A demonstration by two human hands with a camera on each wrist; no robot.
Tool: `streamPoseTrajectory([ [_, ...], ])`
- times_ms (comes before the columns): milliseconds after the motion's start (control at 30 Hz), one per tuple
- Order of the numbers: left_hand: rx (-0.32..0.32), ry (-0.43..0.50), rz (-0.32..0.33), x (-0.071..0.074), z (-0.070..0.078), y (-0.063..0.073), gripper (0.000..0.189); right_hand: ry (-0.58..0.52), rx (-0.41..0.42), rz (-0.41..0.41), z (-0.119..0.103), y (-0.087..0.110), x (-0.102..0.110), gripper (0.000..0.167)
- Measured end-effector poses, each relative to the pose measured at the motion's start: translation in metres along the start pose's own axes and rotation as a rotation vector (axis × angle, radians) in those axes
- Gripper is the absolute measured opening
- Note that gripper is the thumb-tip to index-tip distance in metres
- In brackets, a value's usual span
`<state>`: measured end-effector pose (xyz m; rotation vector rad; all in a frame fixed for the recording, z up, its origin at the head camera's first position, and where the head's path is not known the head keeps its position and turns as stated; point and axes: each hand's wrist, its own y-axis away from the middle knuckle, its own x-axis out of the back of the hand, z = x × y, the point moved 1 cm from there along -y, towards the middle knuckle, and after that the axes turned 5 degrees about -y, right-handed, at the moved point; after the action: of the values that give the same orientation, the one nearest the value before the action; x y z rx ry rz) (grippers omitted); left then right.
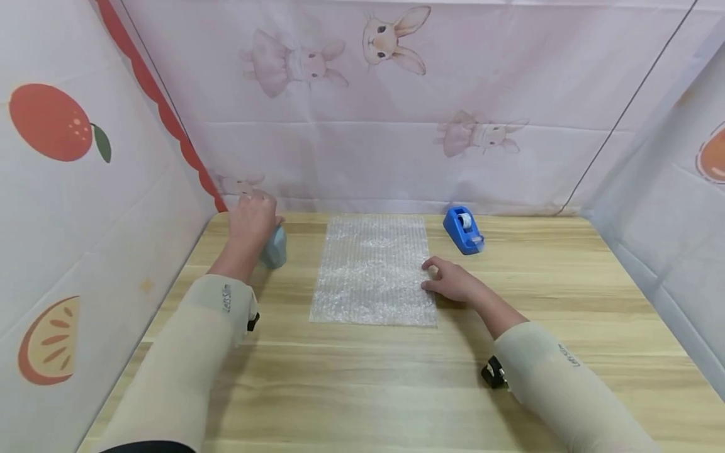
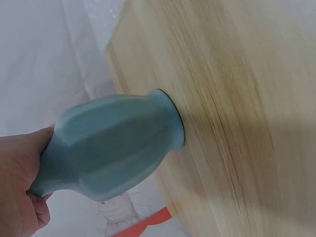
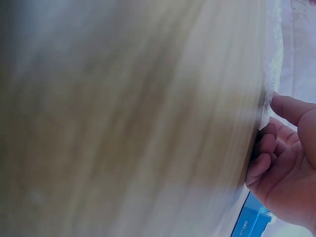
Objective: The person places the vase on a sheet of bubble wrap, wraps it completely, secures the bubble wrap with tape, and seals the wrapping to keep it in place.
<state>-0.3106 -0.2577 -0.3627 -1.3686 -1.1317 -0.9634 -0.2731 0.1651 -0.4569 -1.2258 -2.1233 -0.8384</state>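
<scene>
Left hand [image 1: 252, 217] grips vase [image 2: 113, 145]; right hand [image 1: 453, 281] apparently touches bubble wrap [image 1: 374, 270].

Head view bright; tabletop [image 3: 123, 123] blurred, right wrist

Left of the bubble wrap [image 1: 370, 277], our left hand [image 1: 252, 217] grips; our right hand [image 1: 453, 281] touches the right edge.

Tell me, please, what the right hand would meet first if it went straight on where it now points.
The right hand would probably meet the bubble wrap first, whose right edge lies at its fingers; actual contact is hard to judge.
</scene>
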Motion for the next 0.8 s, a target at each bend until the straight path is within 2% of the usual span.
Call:
streamPoseTrajectory([
  [300,-0.005,0.039,-0.014,0.002,-0.001,-0.001,0.023,-0.021,-0.022,-0.009,-0.003,0.001,0.002,0.045],
  [500,0.007,0.100,0.061,0.003,-0.010,0.010,0.015,-0.026,-0.022,-0.008,-0.004,-0.001,0.000,0.045],
  [567,0.041,0.141,0.086,0.002,-0.016,0.016,0.016,-0.027,-0.028,-0.015,-0.004,-0.001,-0.001,0.046],
  [700,0.148,0.249,0.124,-0.001,-0.025,0.030,0.025,-0.027,-0.025,-0.016,-0.002,0.001,-0.001,0.045],
  [800,0.261,0.395,0.141,-0.004,-0.029,0.039,0.031,-0.027,0.005,-0.005,-0.001,0.002,0.000,0.044],
])
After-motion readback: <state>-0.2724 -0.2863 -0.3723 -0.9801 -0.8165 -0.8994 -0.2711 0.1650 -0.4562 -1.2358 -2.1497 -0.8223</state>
